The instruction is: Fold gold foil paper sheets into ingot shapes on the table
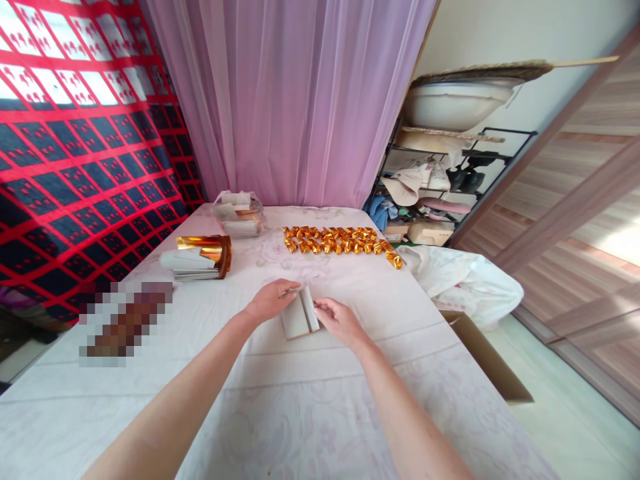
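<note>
A small sheet of paper (296, 323), pale side up with a thin gold line along its near edge, lies on the cloth between my hands. Along its right side runs a folded-over strip. My left hand (271, 300) pinches the far left corner of the sheet. With its fingers curled at the folded right edge, my right hand (341, 321) grips the paper there. Beyond them, folded gold paper pieces (337, 241) sit in rows. To the left is a stack of gold-and-white paper sheets (200, 260), partly curled.
A clear plastic bag of paper (239, 215) stands at the far left of the cloth-covered table (210, 400). Blurred squares hide something at the left edge. Off the right edge are a white plastic bag (465, 280), a cardboard box (485, 357) and a loaded shelf rack (450, 167).
</note>
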Tool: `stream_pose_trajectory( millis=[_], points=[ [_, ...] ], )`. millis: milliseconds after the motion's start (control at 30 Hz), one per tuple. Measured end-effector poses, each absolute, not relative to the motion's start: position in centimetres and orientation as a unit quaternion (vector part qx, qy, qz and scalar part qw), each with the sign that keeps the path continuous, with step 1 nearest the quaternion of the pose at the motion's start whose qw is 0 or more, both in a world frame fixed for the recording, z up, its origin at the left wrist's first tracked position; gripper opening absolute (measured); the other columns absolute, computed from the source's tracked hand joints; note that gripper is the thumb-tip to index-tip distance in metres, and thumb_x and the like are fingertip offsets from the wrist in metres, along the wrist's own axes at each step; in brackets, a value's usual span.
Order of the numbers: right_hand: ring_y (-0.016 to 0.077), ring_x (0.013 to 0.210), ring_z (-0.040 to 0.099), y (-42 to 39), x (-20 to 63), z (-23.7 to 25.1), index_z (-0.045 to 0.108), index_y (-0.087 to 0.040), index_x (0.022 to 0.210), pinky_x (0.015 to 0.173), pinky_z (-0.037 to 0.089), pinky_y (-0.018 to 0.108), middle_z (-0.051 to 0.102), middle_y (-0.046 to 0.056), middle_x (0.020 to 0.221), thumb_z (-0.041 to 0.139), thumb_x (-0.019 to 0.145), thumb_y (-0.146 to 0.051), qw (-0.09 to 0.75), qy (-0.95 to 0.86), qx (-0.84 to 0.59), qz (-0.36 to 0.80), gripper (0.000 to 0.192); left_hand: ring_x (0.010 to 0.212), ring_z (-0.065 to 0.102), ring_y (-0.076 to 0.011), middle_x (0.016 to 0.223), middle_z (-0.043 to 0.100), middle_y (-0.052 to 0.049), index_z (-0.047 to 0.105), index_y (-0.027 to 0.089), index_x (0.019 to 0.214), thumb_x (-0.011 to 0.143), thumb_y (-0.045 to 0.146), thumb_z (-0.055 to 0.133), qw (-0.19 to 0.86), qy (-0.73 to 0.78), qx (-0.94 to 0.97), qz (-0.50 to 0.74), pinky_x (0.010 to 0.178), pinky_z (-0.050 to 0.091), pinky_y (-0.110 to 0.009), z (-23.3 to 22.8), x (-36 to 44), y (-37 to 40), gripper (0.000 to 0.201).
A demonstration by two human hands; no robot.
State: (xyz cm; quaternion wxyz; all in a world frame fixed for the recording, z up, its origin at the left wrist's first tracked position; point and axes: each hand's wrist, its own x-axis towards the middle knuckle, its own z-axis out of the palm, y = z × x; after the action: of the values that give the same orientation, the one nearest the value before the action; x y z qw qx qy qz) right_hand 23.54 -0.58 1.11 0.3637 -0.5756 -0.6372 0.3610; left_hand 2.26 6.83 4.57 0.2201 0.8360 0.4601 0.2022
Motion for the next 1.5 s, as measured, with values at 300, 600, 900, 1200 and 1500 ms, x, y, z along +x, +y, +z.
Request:
stream_pose_trajectory(
  millis=[300, 600, 900, 1200, 1500],
  points=[
    [0.0181, 0.079, 0.067, -0.2, 24.7, -0.4, 0.07, -0.022, 0.107, 0.076, 0.053, 0.032, 0.074, 0.003, 0.093, 0.048, 0.087, -0.037, 0.38, -0.616, -0.589, 0.359, 0.033, 0.115, 0.059, -0.0295, 0.123, 0.065, -0.01, 0.067, 0.023, 0.118, 0.085, 0.035, 0.066, 0.098, 0.479, 0.848, 0.202, 0.101, 0.044, -0.046, 3.3, 4.4, 0.4, 0.035],
    [0.0176, 0.078, 0.068, -0.3, 24.7, -0.6, 0.07, -0.023, 0.108, 0.075, 0.054, 0.031, 0.075, 0.003, 0.092, 0.047, 0.088, -0.032, 0.378, -0.624, -0.581, 0.361, 0.032, 0.118, 0.058, -0.0269, 0.128, 0.066, -0.007, 0.068, 0.027, 0.117, 0.091, 0.03, 0.059, 0.09, 0.427, 0.883, 0.17, 0.109, 0.032, -0.051, 2.3, 4.5, 0.3, 0.028],
    [0.0189, 0.092, 0.067, 2.0, 24.9, 0.5, 0.067, -0.025, 0.116, 0.091, 0.051, 0.036, 0.071, 0.006, 0.119, 0.056, 0.087, -0.028, 0.38, -0.632, -0.602, 0.306, 0.032, 0.132, 0.05, -0.0257, 0.137, 0.06, -0.007, 0.065, 0.027, 0.121, 0.089, 0.02, 0.054, 0.102, 0.4, 0.898, 0.151, 0.117, 0.023, -0.053, 1.8, 1.9, 1.3, 0.035],
    [0.0195, 0.101, 0.067, 4.6, 23.1, 0.8, 0.064, -0.025, 0.121, 0.093, 0.05, 0.036, 0.069, 0.007, 0.123, 0.056, 0.09, -0.034, 0.375, -0.647, -0.575, 0.332, 0.034, 0.136, 0.045, -0.0326, 0.145, 0.052, -0.016, 0.053, 0.02, 0.136, 0.088, 0.04, 0.062, 0.075, 0.508, 0.837, 0.19, 0.115, 0.023, -0.06, 0.6, 3.8, -0.2, 0.052],
    [0.0155, 0.086, 0.066, 5.4, 23.5, 0.3, 0.062, -0.027, 0.125, 0.088, 0.052, 0.034, 0.069, 0.004, 0.121, 0.058, 0.087, -0.032, 0.377, -0.65, -0.557, 0.353, 0.038, 0.133, 0.05, -0.0298, 0.141, 0.058, -0.013, 0.057, 0.022, 0.131, 0.091, 0.029, 0.055, 0.085, 0.505, 0.837, 0.193, 0.114, 0.023, -0.059, 0.8, 3.6, -0.2, 0.041]
  ],
)
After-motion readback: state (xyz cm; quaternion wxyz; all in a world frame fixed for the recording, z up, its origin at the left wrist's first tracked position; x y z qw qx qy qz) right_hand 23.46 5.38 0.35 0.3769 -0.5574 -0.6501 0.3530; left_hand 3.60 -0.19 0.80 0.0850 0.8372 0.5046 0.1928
